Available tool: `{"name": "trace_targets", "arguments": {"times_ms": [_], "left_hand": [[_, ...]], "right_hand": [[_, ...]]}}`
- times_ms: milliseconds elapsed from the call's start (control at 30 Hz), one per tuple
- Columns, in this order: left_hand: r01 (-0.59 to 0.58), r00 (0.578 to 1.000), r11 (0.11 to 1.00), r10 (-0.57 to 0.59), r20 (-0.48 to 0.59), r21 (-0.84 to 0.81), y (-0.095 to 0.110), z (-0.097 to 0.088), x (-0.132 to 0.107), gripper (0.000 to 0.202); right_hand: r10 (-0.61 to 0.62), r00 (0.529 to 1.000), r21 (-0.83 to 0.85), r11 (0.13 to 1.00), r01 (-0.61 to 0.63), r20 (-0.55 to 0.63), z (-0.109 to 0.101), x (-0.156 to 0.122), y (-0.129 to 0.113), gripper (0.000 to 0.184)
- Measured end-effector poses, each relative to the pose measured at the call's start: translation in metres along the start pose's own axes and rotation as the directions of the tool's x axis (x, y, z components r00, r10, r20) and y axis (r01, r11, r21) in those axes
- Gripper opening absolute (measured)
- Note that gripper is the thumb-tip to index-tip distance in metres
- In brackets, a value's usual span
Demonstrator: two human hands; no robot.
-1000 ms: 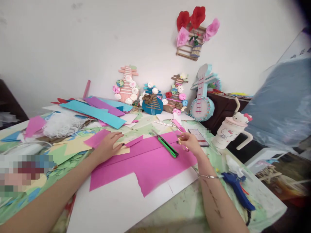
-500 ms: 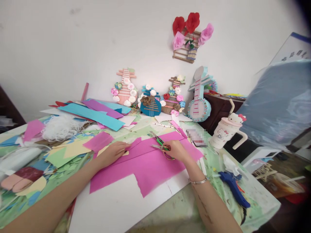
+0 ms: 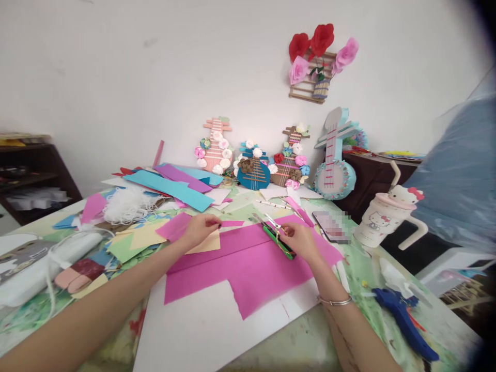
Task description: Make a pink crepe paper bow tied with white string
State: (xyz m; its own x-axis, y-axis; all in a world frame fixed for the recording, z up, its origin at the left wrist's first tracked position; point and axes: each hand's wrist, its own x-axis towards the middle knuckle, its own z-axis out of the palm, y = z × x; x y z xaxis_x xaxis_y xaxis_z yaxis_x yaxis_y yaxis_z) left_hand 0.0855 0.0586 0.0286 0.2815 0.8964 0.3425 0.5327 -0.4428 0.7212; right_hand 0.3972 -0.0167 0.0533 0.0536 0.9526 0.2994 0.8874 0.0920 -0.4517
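Observation:
My left hand (image 3: 202,230) pinches a narrow pink paper strip (image 3: 233,223), lifted over the left part of a large magenta paper sheet (image 3: 263,279). A cream paper piece (image 3: 211,243) lies just below that hand. My right hand (image 3: 300,242) is closed on the gold handles of a pair of scissors (image 3: 273,221), whose blades point up and left. Under the scissors is a green and black utility knife (image 3: 284,248); whether my fingers also touch it, I cannot tell. The magenta sheet rests on a white board (image 3: 186,330).
Paper scraps (image 3: 124,248), white string (image 3: 126,205) and turquoise strips (image 3: 170,190) crowd the left side. Decorated paper instruments (image 3: 253,173) stand along the wall. To the right are a phone (image 3: 329,227), a lidded cup (image 3: 383,219) and a blue glue gun (image 3: 405,323).
My left hand has risen off the sheet with the pink strip in its fingers. The scissors have turned more upward, and the green knife now lies lower beneath them. The view has swung left.

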Motion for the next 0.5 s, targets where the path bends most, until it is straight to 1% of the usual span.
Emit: {"name": "trace_targets", "arguments": {"times_ms": [100, 200, 267, 300, 400, 467, 500], "left_hand": [[0.046, 0.999, 0.999, -0.046, -0.008, -0.001, -0.01, 0.01, 0.023, 0.023], [0.09, 0.996, 0.995, -0.089, -0.031, 0.051, -0.023, 0.02, 0.043, 0.023], [0.102, 0.994, 0.989, -0.097, -0.051, 0.104, -0.029, 0.023, 0.053, 0.023], [0.104, 0.993, 0.986, -0.095, -0.068, 0.132, -0.031, 0.023, 0.056, 0.027], [0.091, 0.99, 0.971, -0.065, -0.126, 0.22, -0.032, 0.016, 0.059, 0.039], [0.067, 0.99, 0.959, -0.028, -0.141, 0.277, -0.028, 0.008, 0.052, 0.042], [0.049, 0.991, 0.952, -0.01, -0.131, 0.301, -0.026, 0.004, 0.045, 0.04]], "right_hand": [[0.149, 0.987, 0.001, 0.989, -0.149, -0.064, 0.0, 0.003, 0.009, 0.034], [0.209, 0.975, -0.019, 0.977, -0.211, -0.078, -0.001, 0.006, 0.018, 0.037], [0.231, 0.97, -0.029, 0.972, -0.234, -0.08, -0.001, 0.007, 0.022, 0.037], [0.238, 0.968, -0.037, 0.97, -0.242, -0.083, -0.001, 0.008, 0.023, 0.037], [0.257, 0.962, -0.062, 0.963, -0.263, -0.094, -0.001, 0.008, 0.028, 0.04], [0.254, 0.963, -0.083, 0.962, -0.261, -0.091, -0.004, 0.008, 0.031, 0.037], [0.234, 0.968, -0.087, 0.966, -0.242, -0.094, -0.006, 0.007, 0.032, 0.032]]}}
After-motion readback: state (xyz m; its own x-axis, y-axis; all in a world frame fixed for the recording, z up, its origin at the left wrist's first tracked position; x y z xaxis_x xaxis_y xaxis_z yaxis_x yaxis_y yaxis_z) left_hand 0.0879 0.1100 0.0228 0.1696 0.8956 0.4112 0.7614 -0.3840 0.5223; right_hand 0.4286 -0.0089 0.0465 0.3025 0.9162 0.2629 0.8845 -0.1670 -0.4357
